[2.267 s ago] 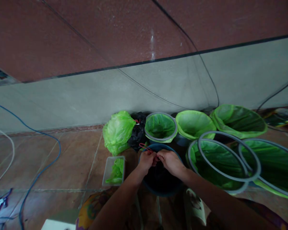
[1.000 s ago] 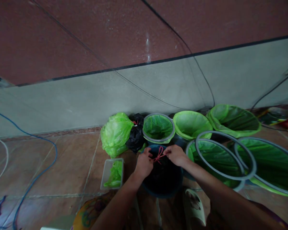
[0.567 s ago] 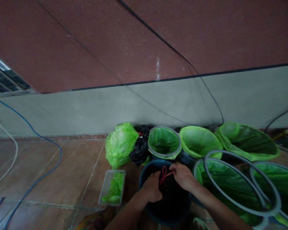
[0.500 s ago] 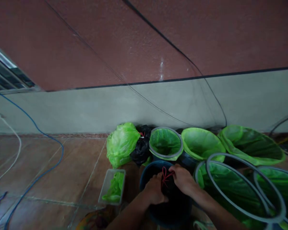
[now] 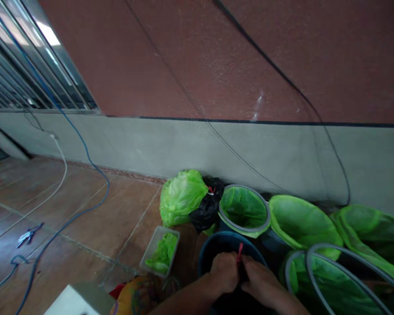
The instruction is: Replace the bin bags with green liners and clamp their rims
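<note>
On red string (image 5: pixel 240 253), closed hands (image 5: pixel 226 270)

Place type: porch or utility area, apparently domestic; whether roofed or open cannot be determined.
Flooring: reddish-brown tiles (image 5: pixel 131 197) with pale joints, meeting a speckled skirting (image 5: pixel 134 174).
Wall: red-brown upper section (image 5: pixel 184 52) over a pale grey lower band (image 5: pixel 144 140), dark strip between; white scuffs noted.
Window: metal bars (image 5: pixel 36 57), upper left.
Cabling: black cable (image 5: pixel 279 70) against the wall; blue line (image 5: pixel 92 164) and white line (image 5: pixel 61 179) loose across the floor.
Refuse area: green-lined bins (image 5: pixel 268 210) grouped near the wall.
</note>
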`<state>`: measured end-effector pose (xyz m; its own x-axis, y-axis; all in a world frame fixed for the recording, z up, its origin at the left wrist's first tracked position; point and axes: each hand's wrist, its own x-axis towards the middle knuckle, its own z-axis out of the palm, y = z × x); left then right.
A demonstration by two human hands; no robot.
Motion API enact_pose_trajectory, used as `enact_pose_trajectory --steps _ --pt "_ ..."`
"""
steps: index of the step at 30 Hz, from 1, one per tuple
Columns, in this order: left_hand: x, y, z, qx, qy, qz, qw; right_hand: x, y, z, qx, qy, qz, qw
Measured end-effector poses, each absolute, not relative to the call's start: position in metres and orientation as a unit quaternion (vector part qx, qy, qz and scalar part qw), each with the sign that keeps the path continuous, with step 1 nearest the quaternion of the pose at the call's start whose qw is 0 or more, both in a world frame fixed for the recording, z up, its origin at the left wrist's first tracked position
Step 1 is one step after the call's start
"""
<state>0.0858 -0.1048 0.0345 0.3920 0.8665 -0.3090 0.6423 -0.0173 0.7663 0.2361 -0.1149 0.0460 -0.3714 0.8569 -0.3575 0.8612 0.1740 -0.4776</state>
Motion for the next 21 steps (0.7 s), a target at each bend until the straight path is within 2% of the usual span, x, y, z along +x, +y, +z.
enact_pose_trajectory --steps 3,10,16,21 --pt "0.089 -0.103 0.045 0.733 0.551 0.107 0.384 0.231 -0.113 0.052 0.562 0.752 -0.344 -0.008" --pt "0.087 -0.101 0.058 0.724 0.569 0.137 0.366 0.234 -0.107 0.051 0.543 0.751 -0.372 -0.047" --pt "0.085 -0.096 0.086 0.695 0.544 0.198 0.426 0.245 -0.096 0.062 0.551 0.730 -0.398 -0.067" --pt "0.077 -0.087 0.111 0.664 0.493 0.225 0.514 0.245 -0.089 0.110 0.516 0.686 -0.501 -0.111"
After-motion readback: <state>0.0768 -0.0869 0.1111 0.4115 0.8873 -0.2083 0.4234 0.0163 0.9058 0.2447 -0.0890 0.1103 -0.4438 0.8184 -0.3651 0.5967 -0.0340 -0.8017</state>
